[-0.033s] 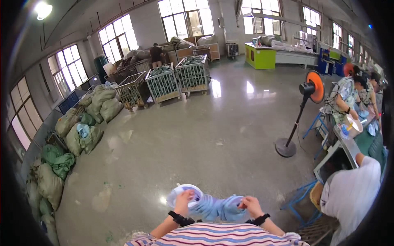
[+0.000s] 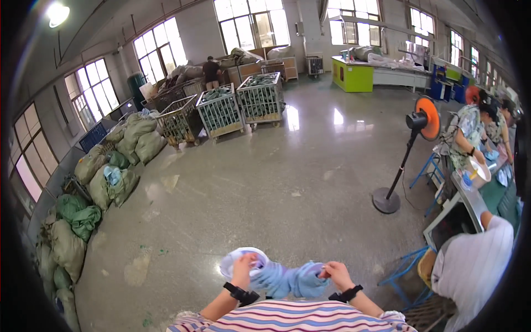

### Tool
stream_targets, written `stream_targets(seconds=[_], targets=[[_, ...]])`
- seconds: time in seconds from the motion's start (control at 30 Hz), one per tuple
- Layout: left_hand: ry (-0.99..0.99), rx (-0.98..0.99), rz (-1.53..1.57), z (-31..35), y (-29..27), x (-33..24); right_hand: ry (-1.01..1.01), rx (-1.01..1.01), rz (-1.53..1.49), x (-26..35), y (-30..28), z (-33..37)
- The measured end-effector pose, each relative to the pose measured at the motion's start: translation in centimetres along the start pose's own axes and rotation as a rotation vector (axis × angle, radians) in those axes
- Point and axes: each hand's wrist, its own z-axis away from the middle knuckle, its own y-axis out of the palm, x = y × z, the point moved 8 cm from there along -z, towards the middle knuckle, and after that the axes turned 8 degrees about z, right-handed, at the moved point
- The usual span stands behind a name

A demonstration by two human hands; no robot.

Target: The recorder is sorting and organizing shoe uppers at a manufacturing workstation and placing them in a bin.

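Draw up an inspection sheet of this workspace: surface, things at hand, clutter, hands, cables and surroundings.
Surface: grey floor, shiny, with pale patches.
Things at hand: light blue fabric bundle; round white container to its left.
Clutter: stuffed sacks heaped along the left side.
Hands: right fingers appear to pinch the bundle's right end; left fingers are at the container, grip unclear.
Cables: thin dark cable on the floor by the orange fan.
Surroundings: metal carts behind; person in white at right.
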Motion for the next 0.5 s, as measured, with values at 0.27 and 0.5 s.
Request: stream_targets(seconds=[0.27, 0.5], targets=[[0.083, -0.338, 0.157, -13.5, 0.4, -2.0, 0.033, 0.085, -0.143, 3.9, -3.8, -16.6], [-0.236, -0.062, -0.030, -27.8, 15.5, 4.4, 0.083, -0.084, -0.063, 5.4, -15.1, -26.3]])
